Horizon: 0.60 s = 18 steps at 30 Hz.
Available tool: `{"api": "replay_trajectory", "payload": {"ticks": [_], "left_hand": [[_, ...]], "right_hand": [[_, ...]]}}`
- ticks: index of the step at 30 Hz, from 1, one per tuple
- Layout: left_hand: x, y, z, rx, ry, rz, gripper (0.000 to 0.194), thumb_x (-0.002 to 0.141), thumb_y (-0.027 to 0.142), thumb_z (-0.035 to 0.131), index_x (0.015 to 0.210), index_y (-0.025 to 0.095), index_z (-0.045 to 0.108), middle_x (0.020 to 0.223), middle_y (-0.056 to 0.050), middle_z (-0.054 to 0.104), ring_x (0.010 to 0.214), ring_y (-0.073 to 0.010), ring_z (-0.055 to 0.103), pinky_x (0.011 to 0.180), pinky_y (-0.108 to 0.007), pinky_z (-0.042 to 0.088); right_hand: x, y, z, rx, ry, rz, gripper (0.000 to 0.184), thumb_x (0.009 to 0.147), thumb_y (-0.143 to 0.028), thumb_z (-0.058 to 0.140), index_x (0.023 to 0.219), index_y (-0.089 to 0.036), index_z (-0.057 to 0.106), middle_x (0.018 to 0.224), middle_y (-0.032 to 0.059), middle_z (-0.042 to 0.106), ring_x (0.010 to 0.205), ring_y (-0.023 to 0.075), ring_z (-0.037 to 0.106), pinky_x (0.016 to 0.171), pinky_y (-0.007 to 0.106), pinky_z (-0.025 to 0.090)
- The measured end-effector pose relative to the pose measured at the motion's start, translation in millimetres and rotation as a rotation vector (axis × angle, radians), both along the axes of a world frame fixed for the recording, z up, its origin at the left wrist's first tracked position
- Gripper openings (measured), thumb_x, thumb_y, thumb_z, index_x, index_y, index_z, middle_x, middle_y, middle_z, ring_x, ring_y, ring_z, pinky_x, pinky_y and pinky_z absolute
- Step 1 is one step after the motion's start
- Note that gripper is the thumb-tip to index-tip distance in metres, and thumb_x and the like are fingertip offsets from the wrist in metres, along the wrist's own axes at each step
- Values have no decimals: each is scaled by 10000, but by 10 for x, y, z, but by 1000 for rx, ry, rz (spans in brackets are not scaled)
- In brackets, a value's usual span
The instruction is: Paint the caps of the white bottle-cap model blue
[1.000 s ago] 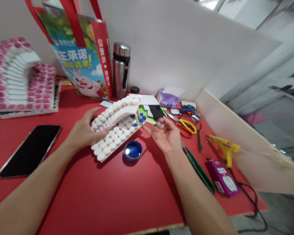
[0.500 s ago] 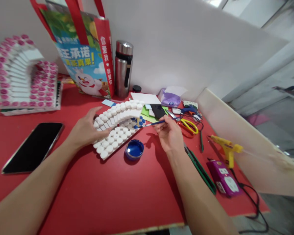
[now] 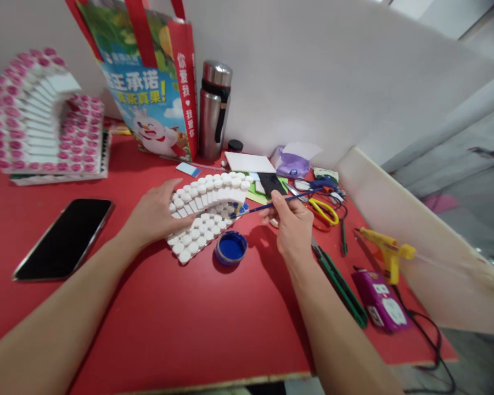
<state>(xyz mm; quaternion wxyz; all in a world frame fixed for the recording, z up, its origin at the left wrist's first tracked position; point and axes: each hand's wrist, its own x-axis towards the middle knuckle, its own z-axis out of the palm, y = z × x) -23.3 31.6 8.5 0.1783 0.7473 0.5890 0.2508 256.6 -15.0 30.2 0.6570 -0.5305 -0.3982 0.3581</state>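
Note:
My left hand [image 3: 154, 214] grips the left end of a white craft model [image 3: 203, 230], a curved stair shape with rows of round white discs on its base and outer edge. Pinched in my right hand [image 3: 290, 219] is a thin blue paintbrush [image 3: 257, 208], its tip at the model's right end. A few discs there are coated blue. Just in front of the model stands a small open jar of blue paint [image 3: 231, 248], below and left of the brush. My right palm is partly turned away from view.
A phone [image 3: 66, 238] lies at left, with a pink-and-white model [image 3: 45, 123] behind it. A bag [image 3: 148, 93] and flask [image 3: 215, 112] stand at the back. Scissors [image 3: 323, 211], a green cutter [image 3: 341, 285], a yellow glue gun [image 3: 389, 252] and a purple box [image 3: 382, 302] lie at right.
The brush tip has shifted slightly on the model's right end, and my right hand has turned a little. My left hand keeps its grip. The whole view has shifted slightly.

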Motion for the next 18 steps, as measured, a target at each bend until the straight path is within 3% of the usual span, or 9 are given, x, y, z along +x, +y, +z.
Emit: {"api": "replay_trajectory", "payload": {"ticks": [7,18], "left_hand": [[8,-15,13,6,6,-12,890,772,496,768,1565,172,529,1582,-214,605,1463,-477,574,1243,-632,457],[-25,1,-43,44,1,-54,883,783,511,761,1567,181,520,1583,-200,603,1468,-478,568,1250,-638,450]], "right_hand": [[6,-71,8,28,-175,47,326,899,-487,833,798,-198,721,658,17,801,479,129,689,501,225,556],[-122,-137,0,63,-362,105,265,959,-434,776,817,-218,715,682,-3,795,520,150,719,552,257,585]]}}
